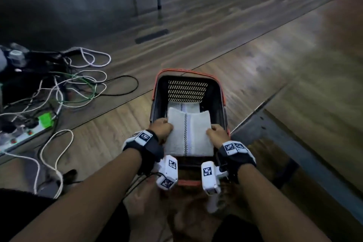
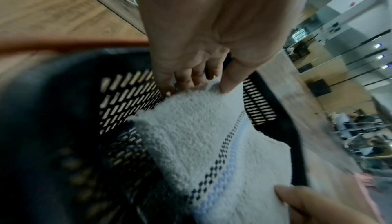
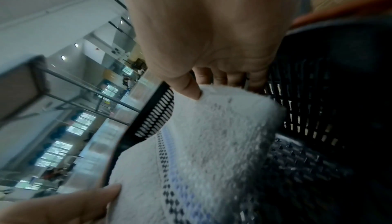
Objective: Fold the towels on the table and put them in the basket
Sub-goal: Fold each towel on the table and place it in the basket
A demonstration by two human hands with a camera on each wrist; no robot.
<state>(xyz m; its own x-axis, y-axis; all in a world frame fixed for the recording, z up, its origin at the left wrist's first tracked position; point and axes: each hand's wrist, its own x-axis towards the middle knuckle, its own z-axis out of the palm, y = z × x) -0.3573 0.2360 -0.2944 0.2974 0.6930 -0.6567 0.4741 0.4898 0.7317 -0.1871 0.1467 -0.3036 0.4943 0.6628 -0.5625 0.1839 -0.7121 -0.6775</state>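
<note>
Over basket (image 1: 220, 92), white striped towel (image 1: 188, 133)

Basket (image 1: 221, 92) on the floor (image 1: 255, 55), straight ahead. Inside it, a folded towel (image 1: 183, 106) lying flat on the bottom, toward the far wall. Above that, at the near end of the basket, a second folded towel (image 1: 189, 133), gripped on its left edge by the left hand (image 1: 162, 128) and on its right edge by the right hand (image 1: 217, 134). Cables (image 1: 74, 88) on the floor to the left of the basket, well apart from it; a power strip (image 1: 21, 135) nearer, at far left.
</note>
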